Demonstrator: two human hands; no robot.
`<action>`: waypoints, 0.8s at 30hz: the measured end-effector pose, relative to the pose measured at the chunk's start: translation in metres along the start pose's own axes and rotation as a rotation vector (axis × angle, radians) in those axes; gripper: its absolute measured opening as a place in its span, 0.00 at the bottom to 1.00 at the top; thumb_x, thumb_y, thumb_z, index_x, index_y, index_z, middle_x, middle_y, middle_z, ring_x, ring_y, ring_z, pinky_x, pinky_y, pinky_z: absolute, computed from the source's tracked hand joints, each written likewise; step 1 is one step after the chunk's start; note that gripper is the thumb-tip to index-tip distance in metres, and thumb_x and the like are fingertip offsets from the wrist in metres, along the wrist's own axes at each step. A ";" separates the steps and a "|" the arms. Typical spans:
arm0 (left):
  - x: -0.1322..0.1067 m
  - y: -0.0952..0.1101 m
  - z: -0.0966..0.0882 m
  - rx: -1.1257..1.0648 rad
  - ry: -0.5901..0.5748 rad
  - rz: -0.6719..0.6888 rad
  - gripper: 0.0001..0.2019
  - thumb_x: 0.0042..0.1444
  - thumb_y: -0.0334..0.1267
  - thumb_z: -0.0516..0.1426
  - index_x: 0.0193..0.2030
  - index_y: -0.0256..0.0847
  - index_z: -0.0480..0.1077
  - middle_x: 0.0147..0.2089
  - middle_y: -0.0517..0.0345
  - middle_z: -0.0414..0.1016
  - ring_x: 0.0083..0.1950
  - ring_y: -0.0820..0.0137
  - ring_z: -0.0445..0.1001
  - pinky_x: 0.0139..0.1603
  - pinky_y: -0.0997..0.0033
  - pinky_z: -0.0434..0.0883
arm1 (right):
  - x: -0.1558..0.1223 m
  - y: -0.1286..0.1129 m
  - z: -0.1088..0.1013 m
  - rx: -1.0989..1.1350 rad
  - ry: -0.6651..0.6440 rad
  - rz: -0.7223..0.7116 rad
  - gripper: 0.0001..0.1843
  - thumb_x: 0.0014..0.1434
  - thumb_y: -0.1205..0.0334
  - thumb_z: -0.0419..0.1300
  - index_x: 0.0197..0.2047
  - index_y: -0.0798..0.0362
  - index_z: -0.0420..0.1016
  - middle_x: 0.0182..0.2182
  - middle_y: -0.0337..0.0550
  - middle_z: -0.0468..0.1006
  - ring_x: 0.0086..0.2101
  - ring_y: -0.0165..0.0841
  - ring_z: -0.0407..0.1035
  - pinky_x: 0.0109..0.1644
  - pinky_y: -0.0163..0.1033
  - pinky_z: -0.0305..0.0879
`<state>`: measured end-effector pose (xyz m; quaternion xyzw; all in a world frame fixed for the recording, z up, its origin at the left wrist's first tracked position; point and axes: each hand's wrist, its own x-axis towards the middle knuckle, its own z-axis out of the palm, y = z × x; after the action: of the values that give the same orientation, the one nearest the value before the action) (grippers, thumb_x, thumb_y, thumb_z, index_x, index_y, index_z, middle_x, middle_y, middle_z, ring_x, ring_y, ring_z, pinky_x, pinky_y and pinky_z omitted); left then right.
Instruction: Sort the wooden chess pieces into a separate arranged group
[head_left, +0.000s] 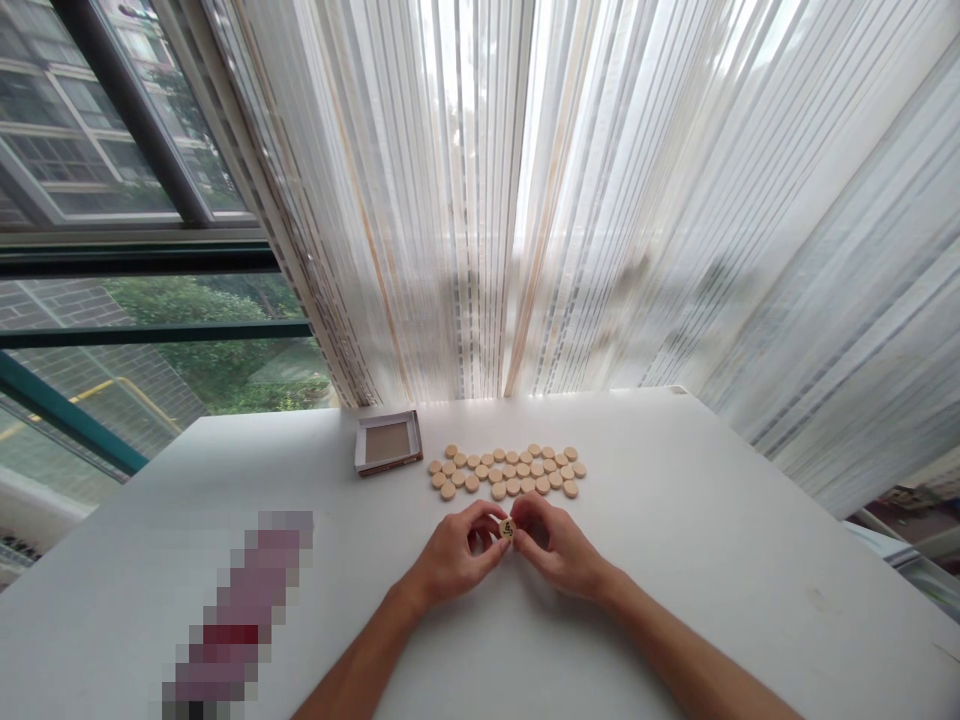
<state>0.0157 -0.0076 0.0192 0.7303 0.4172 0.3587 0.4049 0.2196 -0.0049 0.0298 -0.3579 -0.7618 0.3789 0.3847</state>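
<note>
A round wooden xiangqi piece (pixel 508 528) with a dark character on its face is held up between my two hands, just over the white table. My left hand (pixel 459 550) pinches its left edge between thumb and fingers. From the other side, the thumb and fingers of my right hand (pixel 556 545) close on the right edge. Just beyond my fingertips lie several more pale wooden pieces (pixel 523 471) in loose rows, plain sides up as far as I can see.
An open shallow cardboard box (pixel 388 443) stands behind and left of the pieces. A pixelated pinkish strip (pixel 240 610) covers something on the table's left part. The white table (pixel 712 560) reaches back to a striped curtain (pixel 487 250), with a window at the left.
</note>
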 end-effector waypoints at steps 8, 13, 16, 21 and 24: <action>0.000 0.001 -0.001 -0.048 -0.026 -0.026 0.14 0.61 0.44 0.61 0.51 0.39 0.71 0.38 0.53 0.82 0.30 0.70 0.76 0.30 0.74 0.68 | 0.000 0.003 0.001 -0.021 0.006 -0.012 0.05 0.62 0.63 0.60 0.42 0.50 0.67 0.33 0.38 0.73 0.32 0.32 0.68 0.37 0.36 0.65; 0.000 -0.001 -0.001 -0.060 -0.031 -0.027 0.15 0.63 0.43 0.59 0.54 0.40 0.71 0.41 0.52 0.83 0.34 0.68 0.77 0.33 0.73 0.70 | 0.000 0.005 0.003 -0.010 0.013 -0.001 0.04 0.65 0.63 0.58 0.43 0.50 0.68 0.32 0.38 0.74 0.32 0.31 0.69 0.37 0.36 0.66; 0.001 -0.002 -0.001 -0.072 -0.027 -0.027 0.13 0.64 0.42 0.58 0.53 0.40 0.71 0.40 0.53 0.82 0.32 0.69 0.77 0.33 0.73 0.70 | 0.001 0.005 0.002 -0.065 0.025 -0.028 0.05 0.65 0.65 0.57 0.45 0.50 0.71 0.33 0.39 0.74 0.33 0.32 0.69 0.38 0.36 0.65; 0.003 -0.003 -0.001 -0.057 0.054 -0.023 0.13 0.64 0.41 0.57 0.53 0.40 0.71 0.37 0.55 0.81 0.30 0.71 0.76 0.32 0.74 0.71 | 0.002 0.006 0.000 -0.124 0.032 -0.073 0.09 0.65 0.68 0.56 0.45 0.49 0.75 0.35 0.40 0.71 0.34 0.32 0.69 0.39 0.36 0.65; 0.003 -0.003 0.000 0.005 0.106 -0.001 0.11 0.65 0.40 0.56 0.50 0.40 0.72 0.32 0.58 0.79 0.28 0.71 0.75 0.31 0.74 0.71 | 0.002 0.008 0.000 -0.131 0.044 -0.067 0.08 0.65 0.68 0.56 0.44 0.49 0.75 0.35 0.40 0.70 0.34 0.32 0.68 0.39 0.36 0.65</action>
<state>0.0159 -0.0039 0.0170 0.7111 0.4393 0.3957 0.3805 0.2204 0.0008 0.0240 -0.3648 -0.7878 0.3074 0.3895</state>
